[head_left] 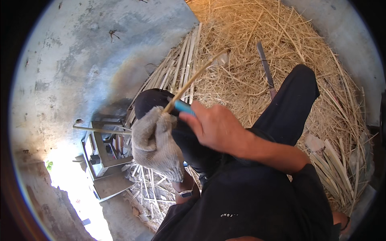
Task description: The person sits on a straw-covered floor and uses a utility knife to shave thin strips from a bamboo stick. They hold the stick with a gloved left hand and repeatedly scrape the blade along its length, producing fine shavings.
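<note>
My left hand (155, 140) wears a pale knitted glove, its fingers closed round a thin bamboo strip (197, 74) that slants up and away to the right. Another length of strip (100, 130) sticks out leftward from the glove; whether both belong to one piece is hidden. In my bare right hand (219, 126) is a tool with a blue handle (185, 107), probably a small knife. Its working end meets the strip just above the glove, over my left knee, and is mostly hidden.
Loose straw-like shavings (241, 28) cover the floor ahead, with a long-bladed knife (264, 64) lying on them. Long split strips (189, 56) lean by the left wall. A wooden frame (106, 156) stands at left, and more strips (331, 168) lie at right.
</note>
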Demonstrator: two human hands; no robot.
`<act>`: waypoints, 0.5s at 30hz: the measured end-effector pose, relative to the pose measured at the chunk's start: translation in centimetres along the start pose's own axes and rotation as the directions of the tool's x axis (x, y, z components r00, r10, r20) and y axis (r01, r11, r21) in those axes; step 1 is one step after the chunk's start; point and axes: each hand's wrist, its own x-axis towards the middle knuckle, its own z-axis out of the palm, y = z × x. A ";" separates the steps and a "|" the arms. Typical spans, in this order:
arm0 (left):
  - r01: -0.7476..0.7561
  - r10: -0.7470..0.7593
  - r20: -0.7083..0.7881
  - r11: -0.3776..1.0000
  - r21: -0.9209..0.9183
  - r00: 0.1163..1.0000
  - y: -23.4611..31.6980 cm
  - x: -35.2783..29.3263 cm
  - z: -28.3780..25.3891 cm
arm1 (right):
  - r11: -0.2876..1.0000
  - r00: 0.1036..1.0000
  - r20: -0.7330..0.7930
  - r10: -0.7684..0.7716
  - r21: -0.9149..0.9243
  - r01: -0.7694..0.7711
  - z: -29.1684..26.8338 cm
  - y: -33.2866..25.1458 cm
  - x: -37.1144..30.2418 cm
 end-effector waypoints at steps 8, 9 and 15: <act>-0.079 0.079 -0.025 0.997 -0.022 0.997 -0.5 -0.3 0.3 | 0.994 0.997 0.015 0.080 -0.072 -0.079 0.0 1.7 0.4; -0.074 0.073 -0.030 0.997 -0.011 0.997 -0.2 -0.2 0.4 | 0.998 0.999 0.033 0.028 -0.048 -0.027 -0.1 0.7 0.1; -0.071 0.071 0.007 0.997 0.007 0.997 -0.3 -0.5 0.2 | 0.961 0.975 0.029 0.219 -0.179 -0.211 0.2 6.8 2.7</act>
